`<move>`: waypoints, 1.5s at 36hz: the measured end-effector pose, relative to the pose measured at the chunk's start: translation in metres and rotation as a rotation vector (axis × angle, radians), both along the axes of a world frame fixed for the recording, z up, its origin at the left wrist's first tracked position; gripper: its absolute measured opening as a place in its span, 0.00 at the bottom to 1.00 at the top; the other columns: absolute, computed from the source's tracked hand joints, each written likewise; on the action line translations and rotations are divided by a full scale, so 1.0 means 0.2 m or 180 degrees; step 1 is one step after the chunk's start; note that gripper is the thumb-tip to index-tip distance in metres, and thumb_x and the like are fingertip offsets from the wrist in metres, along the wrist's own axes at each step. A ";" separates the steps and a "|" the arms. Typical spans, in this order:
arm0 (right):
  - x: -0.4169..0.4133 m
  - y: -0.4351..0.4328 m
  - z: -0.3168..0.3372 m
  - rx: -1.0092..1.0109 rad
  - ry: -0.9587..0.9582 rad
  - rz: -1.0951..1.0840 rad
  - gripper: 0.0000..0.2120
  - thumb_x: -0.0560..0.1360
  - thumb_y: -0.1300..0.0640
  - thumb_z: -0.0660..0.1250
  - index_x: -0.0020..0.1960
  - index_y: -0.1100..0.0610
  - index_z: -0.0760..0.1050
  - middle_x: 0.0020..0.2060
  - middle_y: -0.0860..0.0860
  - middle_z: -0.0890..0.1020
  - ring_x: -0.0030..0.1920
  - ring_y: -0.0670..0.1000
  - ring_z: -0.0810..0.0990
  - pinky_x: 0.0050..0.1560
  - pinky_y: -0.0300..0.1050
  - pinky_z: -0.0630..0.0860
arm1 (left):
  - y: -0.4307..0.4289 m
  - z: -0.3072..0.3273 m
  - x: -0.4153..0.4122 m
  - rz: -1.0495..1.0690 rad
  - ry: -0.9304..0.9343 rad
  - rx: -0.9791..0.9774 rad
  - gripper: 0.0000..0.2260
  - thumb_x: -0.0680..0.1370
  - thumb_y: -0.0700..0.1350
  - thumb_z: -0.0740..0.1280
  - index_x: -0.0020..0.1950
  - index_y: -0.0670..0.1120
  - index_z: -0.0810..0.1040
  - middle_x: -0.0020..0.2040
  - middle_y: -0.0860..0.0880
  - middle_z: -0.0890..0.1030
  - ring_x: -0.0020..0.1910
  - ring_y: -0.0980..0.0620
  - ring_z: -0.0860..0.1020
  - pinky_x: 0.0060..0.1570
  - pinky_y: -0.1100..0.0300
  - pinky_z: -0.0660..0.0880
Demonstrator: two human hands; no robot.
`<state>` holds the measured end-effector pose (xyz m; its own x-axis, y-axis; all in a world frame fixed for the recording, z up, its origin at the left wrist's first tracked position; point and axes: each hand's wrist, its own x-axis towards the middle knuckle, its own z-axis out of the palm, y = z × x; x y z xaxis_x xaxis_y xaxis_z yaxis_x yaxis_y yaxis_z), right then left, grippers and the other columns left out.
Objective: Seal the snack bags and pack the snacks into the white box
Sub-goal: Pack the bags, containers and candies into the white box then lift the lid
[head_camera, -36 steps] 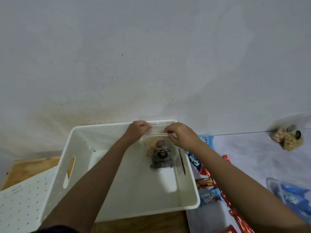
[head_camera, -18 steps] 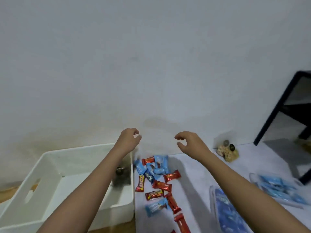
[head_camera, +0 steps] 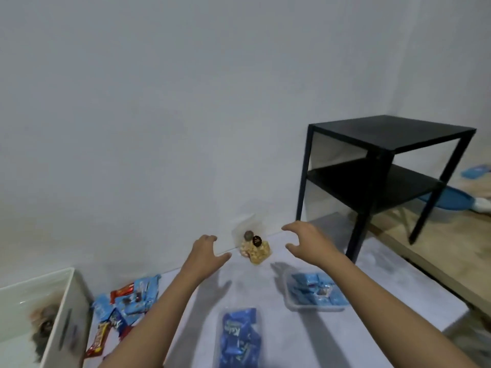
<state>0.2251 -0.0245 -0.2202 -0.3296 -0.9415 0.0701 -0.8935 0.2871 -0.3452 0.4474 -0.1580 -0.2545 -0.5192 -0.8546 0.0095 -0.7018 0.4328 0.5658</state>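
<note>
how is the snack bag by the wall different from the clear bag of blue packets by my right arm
Contents: the bag by the wall holds tan snacks and dark round pieces; the bag of blue packets holds light blue wrappers. Pose: the bag by the wall stands upright; the bag of blue packets lies flat. Both are clear plastic on the white table, neither held.

Pale tabletop [head_camera: 260,293], loose snacks [head_camera: 132,301], blue bag [head_camera: 240,338], second blue bag [head_camera: 314,292], nut bag [head_camera: 255,251]
</note>
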 end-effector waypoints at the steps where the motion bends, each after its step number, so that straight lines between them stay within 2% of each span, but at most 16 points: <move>1: -0.05 -0.01 -0.03 0.0032 0.0005 -0.0011 0.22 0.75 0.53 0.64 0.69 0.51 0.66 0.67 0.49 0.71 0.68 0.51 0.68 0.66 0.46 0.67 | -0.01 -0.02 -0.05 -0.0009 0.0000 0.0025 0.30 0.73 0.54 0.68 0.69 0.41 0.65 0.69 0.44 0.68 0.68 0.47 0.66 0.66 0.57 0.64; 9: -0.40 -0.32 -0.19 0.0260 0.0080 0.0067 0.22 0.75 0.53 0.64 0.68 0.51 0.67 0.65 0.50 0.72 0.66 0.51 0.69 0.65 0.49 0.69 | -0.26 -0.22 -0.39 0.0102 0.0097 0.0227 0.31 0.73 0.52 0.69 0.70 0.40 0.63 0.70 0.42 0.67 0.69 0.46 0.66 0.65 0.58 0.63; 15: -0.57 -0.67 -0.26 0.0369 0.0155 0.0380 0.22 0.75 0.55 0.63 0.69 0.52 0.67 0.67 0.49 0.71 0.68 0.51 0.67 0.64 0.46 0.67 | -0.51 -0.33 -0.55 0.0337 0.0175 0.0303 0.31 0.74 0.49 0.69 0.71 0.39 0.62 0.71 0.41 0.64 0.69 0.45 0.65 0.68 0.56 0.61; 26: -0.60 -1.11 -0.60 0.0511 -0.0153 0.0911 0.22 0.75 0.55 0.63 0.68 0.53 0.67 0.66 0.50 0.71 0.66 0.52 0.68 0.64 0.47 0.66 | -0.64 -0.51 -0.65 0.0544 0.0114 0.0294 0.24 0.75 0.45 0.68 0.68 0.39 0.67 0.66 0.43 0.71 0.66 0.46 0.69 0.65 0.60 0.63; 31: -0.62 -1.19 -0.67 0.0384 -0.0344 0.1116 0.17 0.74 0.55 0.65 0.62 0.56 0.73 0.59 0.53 0.76 0.61 0.54 0.72 0.59 0.49 0.72 | -0.63 -0.52 -0.70 0.0700 0.0191 0.0233 0.19 0.76 0.44 0.65 0.66 0.40 0.70 0.63 0.43 0.74 0.62 0.46 0.73 0.63 0.60 0.66; 35: -0.64 -1.21 -0.71 0.0094 -0.0529 0.1255 0.10 0.72 0.59 0.67 0.52 0.60 0.78 0.50 0.56 0.80 0.54 0.58 0.75 0.53 0.51 0.74 | -0.64 -0.52 -0.73 0.0755 0.0323 0.0208 0.14 0.78 0.43 0.63 0.63 0.41 0.74 0.59 0.43 0.78 0.57 0.47 0.77 0.61 0.54 0.72; 38: -0.67 -1.22 -0.70 0.0080 -0.0677 0.1331 0.03 0.71 0.62 0.66 0.42 0.60 0.78 0.42 0.56 0.81 0.47 0.58 0.77 0.45 0.48 0.73 | -0.64 -0.50 -0.75 0.0761 0.0371 0.0071 0.10 0.78 0.41 0.63 0.56 0.40 0.79 0.52 0.43 0.82 0.51 0.47 0.79 0.55 0.53 0.75; 40: -0.69 -1.21 -0.68 0.0230 -0.0761 0.1400 0.04 0.72 0.62 0.64 0.40 0.59 0.78 0.40 0.54 0.80 0.45 0.56 0.77 0.41 0.44 0.70 | -0.63 -0.49 -0.76 0.0737 0.0374 0.0034 0.08 0.77 0.38 0.64 0.51 0.40 0.81 0.47 0.43 0.84 0.46 0.46 0.80 0.49 0.55 0.75; 44: -0.72 -1.18 -0.61 0.0414 -0.0793 0.1528 0.06 0.72 0.60 0.63 0.39 0.55 0.77 0.37 0.48 0.78 0.41 0.50 0.75 0.39 0.41 0.66 | -0.61 -0.44 -0.75 0.0670 0.0403 0.0114 0.07 0.76 0.37 0.65 0.50 0.40 0.83 0.49 0.45 0.84 0.48 0.51 0.81 0.49 0.62 0.75; 47: -0.71 -1.16 -0.54 0.0480 -0.0973 0.1731 0.05 0.73 0.60 0.65 0.39 0.55 0.77 0.33 0.43 0.74 0.36 0.44 0.73 0.36 0.39 0.65 | -0.57 -0.37 -0.70 0.0633 0.0453 0.0251 0.08 0.75 0.35 0.65 0.50 0.40 0.83 0.49 0.45 0.84 0.48 0.51 0.81 0.51 0.59 0.77; 50: -0.66 -1.14 -0.42 0.0527 -0.1105 0.1955 0.05 0.74 0.60 0.65 0.42 0.56 0.79 0.37 0.44 0.76 0.40 0.44 0.75 0.41 0.37 0.69 | -0.54 -0.27 -0.60 0.0763 0.0622 0.0331 0.07 0.75 0.38 0.68 0.50 0.41 0.83 0.51 0.46 0.84 0.49 0.55 0.81 0.49 0.68 0.75; 52: -0.59 -1.13 -0.31 0.0432 -0.1130 0.2108 0.06 0.75 0.60 0.64 0.43 0.55 0.79 0.40 0.45 0.78 0.42 0.45 0.76 0.45 0.39 0.72 | -0.53 -0.18 -0.51 0.0917 0.0821 0.0315 0.07 0.74 0.40 0.69 0.50 0.42 0.83 0.51 0.48 0.84 0.49 0.59 0.80 0.47 0.75 0.72; 54: -0.50 -1.13 -0.20 0.0273 -0.1072 0.2223 0.06 0.76 0.59 0.64 0.43 0.54 0.79 0.42 0.47 0.79 0.44 0.46 0.77 0.47 0.40 0.73 | -0.51 -0.07 -0.40 0.1101 0.1018 0.0249 0.07 0.74 0.42 0.70 0.50 0.43 0.83 0.50 0.50 0.84 0.48 0.61 0.79 0.47 0.76 0.71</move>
<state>0.1253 -0.2506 -0.2605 0.3510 -0.9363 -0.0110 -0.7281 -0.2655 -0.6319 0.3664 -0.2599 -0.2687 -0.1855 -0.9813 0.0512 -0.5825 0.1518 0.7985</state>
